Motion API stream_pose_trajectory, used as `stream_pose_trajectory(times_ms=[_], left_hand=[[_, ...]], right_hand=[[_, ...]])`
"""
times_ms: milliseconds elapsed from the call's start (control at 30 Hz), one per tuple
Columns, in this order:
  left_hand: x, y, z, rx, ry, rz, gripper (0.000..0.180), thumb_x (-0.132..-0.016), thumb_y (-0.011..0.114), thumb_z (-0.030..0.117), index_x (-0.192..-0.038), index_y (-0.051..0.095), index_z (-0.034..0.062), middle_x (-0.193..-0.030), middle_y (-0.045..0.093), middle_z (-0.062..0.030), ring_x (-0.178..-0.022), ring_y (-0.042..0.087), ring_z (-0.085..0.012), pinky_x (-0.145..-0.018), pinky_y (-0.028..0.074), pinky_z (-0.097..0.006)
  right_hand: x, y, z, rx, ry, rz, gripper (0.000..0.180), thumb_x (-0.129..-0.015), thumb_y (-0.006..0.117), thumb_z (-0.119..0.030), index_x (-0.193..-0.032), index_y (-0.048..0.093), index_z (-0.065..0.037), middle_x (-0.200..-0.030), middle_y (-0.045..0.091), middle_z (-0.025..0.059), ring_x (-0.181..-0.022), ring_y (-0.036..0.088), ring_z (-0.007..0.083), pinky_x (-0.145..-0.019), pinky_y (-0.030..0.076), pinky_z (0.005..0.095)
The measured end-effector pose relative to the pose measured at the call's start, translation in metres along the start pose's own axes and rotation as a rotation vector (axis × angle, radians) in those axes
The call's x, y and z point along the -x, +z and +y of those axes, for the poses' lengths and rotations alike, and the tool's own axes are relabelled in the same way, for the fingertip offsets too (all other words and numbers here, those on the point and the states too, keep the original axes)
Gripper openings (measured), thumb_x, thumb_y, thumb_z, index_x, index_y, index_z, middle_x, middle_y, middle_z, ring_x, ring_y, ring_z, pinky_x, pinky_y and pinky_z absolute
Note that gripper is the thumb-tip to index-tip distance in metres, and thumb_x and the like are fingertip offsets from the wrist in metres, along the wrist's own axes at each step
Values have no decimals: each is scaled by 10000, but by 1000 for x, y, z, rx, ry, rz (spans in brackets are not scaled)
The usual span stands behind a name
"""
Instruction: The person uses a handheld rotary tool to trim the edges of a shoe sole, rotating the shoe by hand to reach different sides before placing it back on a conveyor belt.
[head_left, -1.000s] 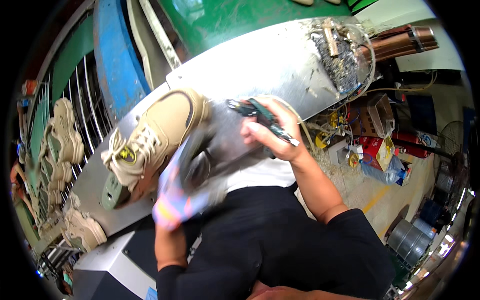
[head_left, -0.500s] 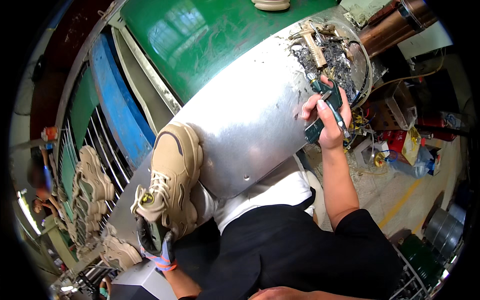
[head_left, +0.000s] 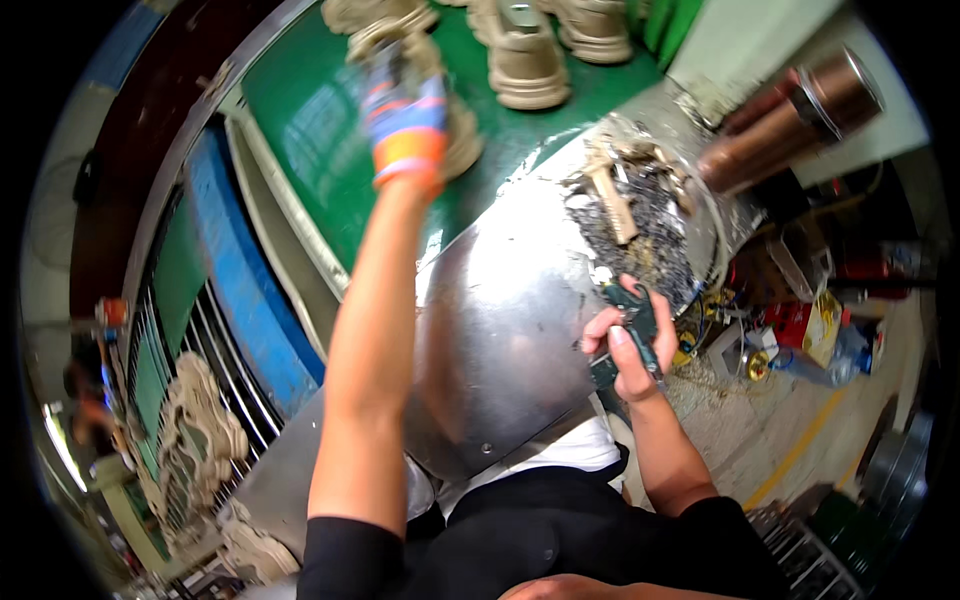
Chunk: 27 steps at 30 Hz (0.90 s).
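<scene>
My left hand (head_left: 405, 125), in a grey, blue and orange glove, reaches far over the green belt (head_left: 300, 130). It grips a beige sneaker (head_left: 460, 140); both are smeared by motion, and the glove hides much of the shoe. My bare right hand (head_left: 640, 350) is closed around a dark green pistol-grip spray gun (head_left: 632, 318) with a metal trigger, above the right end of the metal worktop (head_left: 490, 360). Several other beige sneakers (head_left: 527, 70) stand on the belt at the far side.
Dark scraps and beige pieces cover a round tray (head_left: 650, 235) on the worktop's right end. A copper-coloured flask (head_left: 790, 120) is beyond it. At left, more beige sneakers (head_left: 200, 420) sit on a wire rack, below a blue panel (head_left: 240, 240). Boxes and bottles (head_left: 815, 340) clutter the right side.
My left hand has carried the sneaker from near my lap forward onto the belt area. The right hand keeps the spray gun. The view has shifted, showing more sneakers on the belt.
</scene>
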<state>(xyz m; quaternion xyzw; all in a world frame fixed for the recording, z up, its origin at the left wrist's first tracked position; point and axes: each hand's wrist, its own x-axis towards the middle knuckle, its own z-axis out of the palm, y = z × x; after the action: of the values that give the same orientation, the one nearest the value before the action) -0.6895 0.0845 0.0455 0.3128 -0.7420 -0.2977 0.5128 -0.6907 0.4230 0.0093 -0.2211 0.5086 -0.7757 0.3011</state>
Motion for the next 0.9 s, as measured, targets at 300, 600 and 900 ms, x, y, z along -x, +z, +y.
stream_pose_trajectory(times_ms=[300,600,900], left_hand=[[-5,-67,-55,-250,72,-754,940,-779,667,567,-1468,320,31,-1498,347,-210,-1385,339,-347,-1144,293,-384],[62,-635,-121,-1601,-517,-249,929,-698,750,544,-1443,387,125,-1328,547,-176,-1223,519,-334,-1032,421,-405],[125,-611,-92,-1187,-521,42,507,-824,635,562,-1044,705,111,-1036,675,-201,-974,626,-373,-857,490,-430]], right_hand=[[0,-3,6,192,-158,93,619,-846,516,-168,-1350,301,122,-742,570,139,-597,541,181,-564,483,287],[-3,3,7,138,-151,-32,551,-920,461,-151,-1398,309,77,-788,539,100,-652,486,149,-622,426,251],[-2,7,8,145,-131,17,524,-926,504,-153,-1402,352,2,-794,560,67,-633,526,138,-547,445,248]])
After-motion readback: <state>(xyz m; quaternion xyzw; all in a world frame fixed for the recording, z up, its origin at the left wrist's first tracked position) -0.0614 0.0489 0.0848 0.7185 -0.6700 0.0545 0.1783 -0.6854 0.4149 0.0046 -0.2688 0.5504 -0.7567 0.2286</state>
